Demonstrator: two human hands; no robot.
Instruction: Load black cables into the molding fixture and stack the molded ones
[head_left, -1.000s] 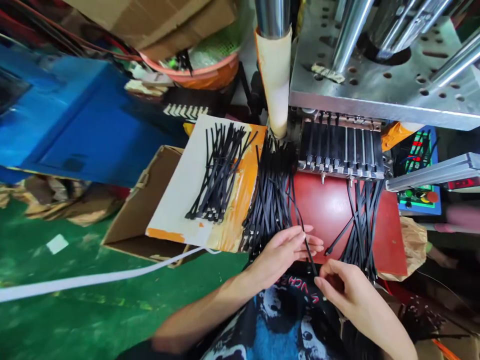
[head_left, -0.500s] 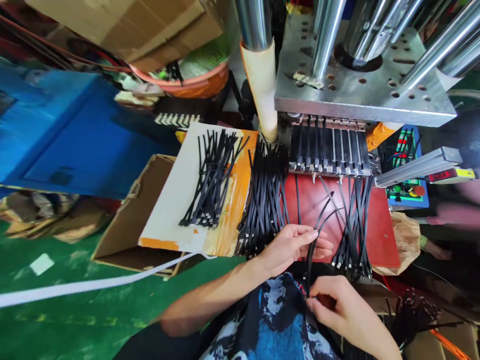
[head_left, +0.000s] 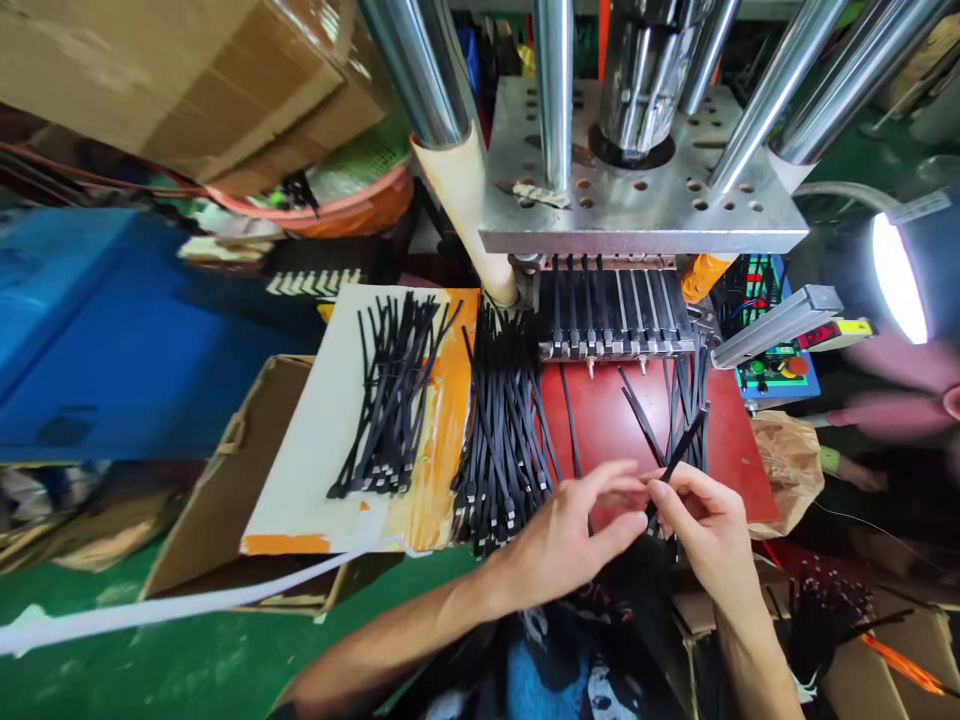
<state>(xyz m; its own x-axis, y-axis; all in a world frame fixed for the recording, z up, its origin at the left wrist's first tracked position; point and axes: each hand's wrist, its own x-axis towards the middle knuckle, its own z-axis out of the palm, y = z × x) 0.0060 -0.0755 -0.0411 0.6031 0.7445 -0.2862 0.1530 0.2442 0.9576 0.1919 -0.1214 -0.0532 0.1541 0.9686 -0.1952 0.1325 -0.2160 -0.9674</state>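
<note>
Head view: a black tie (head_left: 679, 452) is pinched by the right hand (head_left: 709, 530) between thumb and forefinger, its free end angled up and right over the red surface (head_left: 607, 420). The left hand (head_left: 570, 530) is held just beside it, fingers half open, tips touching or nearly touching the tie's lower end; whether it is actually gripped there cannot be told.

The tie is located above the surface's near edge, between the middle pile (head_left: 502, 440) and the right bundle (head_left: 686, 400) hanging from the fixture (head_left: 611, 315).

Risks, as judged:
- The pinch is set near one end only, so the long free end can swing and snag in the right bundle; neighbours would be dragged out.
- Loose ties at the surface edge could be swept off onto the floor by either wrist.
- The press plate (head_left: 637, 205) sits directly over the fixture; fingers reaching in under it would be exposed if it cycles.
- The piles lie close together, so a misplaced tie could be mixed into the wrong one; the left pile (head_left: 390, 400) on the board (head_left: 315, 470) is less exposed.
</note>
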